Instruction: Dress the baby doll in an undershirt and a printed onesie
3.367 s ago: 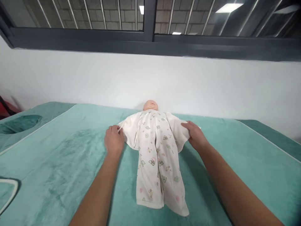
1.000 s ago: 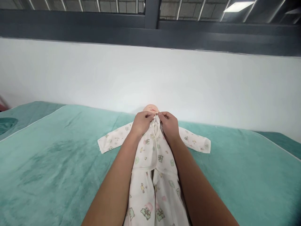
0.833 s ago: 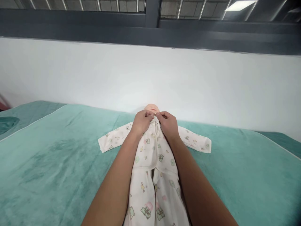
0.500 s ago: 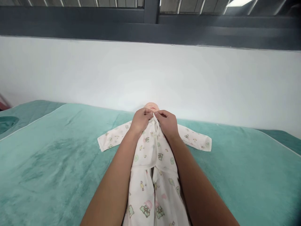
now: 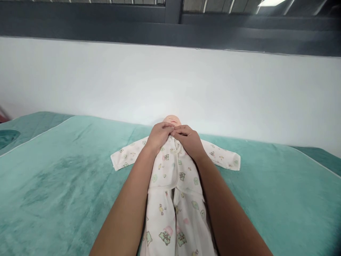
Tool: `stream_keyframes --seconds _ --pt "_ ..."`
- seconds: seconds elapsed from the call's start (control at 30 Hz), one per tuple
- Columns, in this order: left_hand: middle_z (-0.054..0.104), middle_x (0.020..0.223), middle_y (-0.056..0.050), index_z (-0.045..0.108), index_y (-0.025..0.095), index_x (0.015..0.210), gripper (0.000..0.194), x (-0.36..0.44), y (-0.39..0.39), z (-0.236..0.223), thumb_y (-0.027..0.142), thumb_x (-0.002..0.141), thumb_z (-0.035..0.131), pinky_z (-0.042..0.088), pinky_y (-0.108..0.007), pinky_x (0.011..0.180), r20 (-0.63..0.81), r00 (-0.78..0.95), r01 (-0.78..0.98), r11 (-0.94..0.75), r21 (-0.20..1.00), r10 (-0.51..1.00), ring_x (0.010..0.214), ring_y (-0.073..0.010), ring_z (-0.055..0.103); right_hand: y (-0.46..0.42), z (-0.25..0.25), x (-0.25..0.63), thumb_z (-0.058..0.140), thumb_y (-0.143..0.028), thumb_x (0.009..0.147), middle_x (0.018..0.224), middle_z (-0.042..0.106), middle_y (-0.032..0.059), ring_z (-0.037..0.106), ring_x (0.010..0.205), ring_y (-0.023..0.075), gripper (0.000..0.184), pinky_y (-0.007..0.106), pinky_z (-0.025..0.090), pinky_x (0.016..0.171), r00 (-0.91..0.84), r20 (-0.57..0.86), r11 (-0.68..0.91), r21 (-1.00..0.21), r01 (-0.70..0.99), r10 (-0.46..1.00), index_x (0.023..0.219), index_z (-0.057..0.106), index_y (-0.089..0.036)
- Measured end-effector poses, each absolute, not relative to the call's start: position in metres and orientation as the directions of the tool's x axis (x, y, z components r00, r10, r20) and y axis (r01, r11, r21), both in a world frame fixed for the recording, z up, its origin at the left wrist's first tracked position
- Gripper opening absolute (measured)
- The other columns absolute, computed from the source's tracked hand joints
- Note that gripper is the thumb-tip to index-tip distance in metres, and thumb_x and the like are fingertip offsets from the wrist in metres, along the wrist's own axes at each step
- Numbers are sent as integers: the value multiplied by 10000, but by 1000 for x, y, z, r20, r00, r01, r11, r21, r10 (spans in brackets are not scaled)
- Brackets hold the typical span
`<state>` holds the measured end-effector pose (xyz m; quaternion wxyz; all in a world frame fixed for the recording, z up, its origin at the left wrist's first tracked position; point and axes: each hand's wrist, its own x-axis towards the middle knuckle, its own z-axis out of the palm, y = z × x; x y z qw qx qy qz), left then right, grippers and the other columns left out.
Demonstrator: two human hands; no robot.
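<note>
A baby doll lies on its back at the far edge of the bed, dressed in a white baby top printed with small bears. The top's sleeves stretch out to both sides, and matching printed pants extend towards me. At the doll's neck, my left hand has its fingers closed on the collar. My right hand meets it there, thumb and fingers pressed together at the same collar. The fingers hide most of the neck and the collar's upper edge. Below them, the front flap's curved edge shows.
A green plush cover spreads under the doll and to both sides. Close behind the doll's head rises a white wall, with a dark window frame above it. A reddish object shows at the far left.
The raised collar tip between my fingers has come down towards the neck. My right fingers have shifted slightly inwards, nearer to my left. The doll stays in place.
</note>
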<state>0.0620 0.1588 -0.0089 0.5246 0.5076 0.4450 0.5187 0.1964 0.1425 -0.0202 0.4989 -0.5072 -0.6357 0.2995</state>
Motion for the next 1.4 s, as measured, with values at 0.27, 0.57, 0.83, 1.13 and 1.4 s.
stream_keyframes --seconds 0.27,0.57,0.83,1.13,1.4 --pt "700 793 -50 698 154 863 224 64 162 -12 117 697 551 474 -285 701 69 50 -54 -67 996 996 719 -161 621 141 -25 200 669 -374 740 917 712 9 641 899 199 167 355 473 859 70 240 210 -931 299 968 821 702 -231" --pt "711 957 -68 707 172 881 268 64 168 -20 73 770 484 468 -324 885 253 -34 410 -217 886 967 915 -186 630 143 -27 200 651 -327 709 806 654 -15 593 767 166 174 307 452 731 149 225 174 -939 296 963 838 609 -219" --pt "640 1132 -103 717 170 1017 337 63 151 -22 113 870 419 406 -343 1026 377 47 569 -335 751 925 1091 -203 579 118 -24 192 585 -300 753 867 639 4 584 799 183 149 335 444 775 212 318 203 -879 432 924 878 614 -224" --pt "572 1251 -95 680 220 1141 409 54 103 -28 72 858 424 430 -389 1007 479 183 659 -469 588 859 1145 -227 547 62 -33 178 493 -219 853 995 600 91 546 962 242 229 401 430 891 -7 580 429 -594 681 815 1011 659 -213" --pt "580 1278 -86 654 209 1153 319 45 67 -44 214 949 409 363 -370 1098 547 40 546 -476 689 836 1230 -203 501 47 -32 181 571 -275 806 1038 595 61 555 866 195 247 337 456 803 82 477 333 -717 613 875 1047 580 -220"
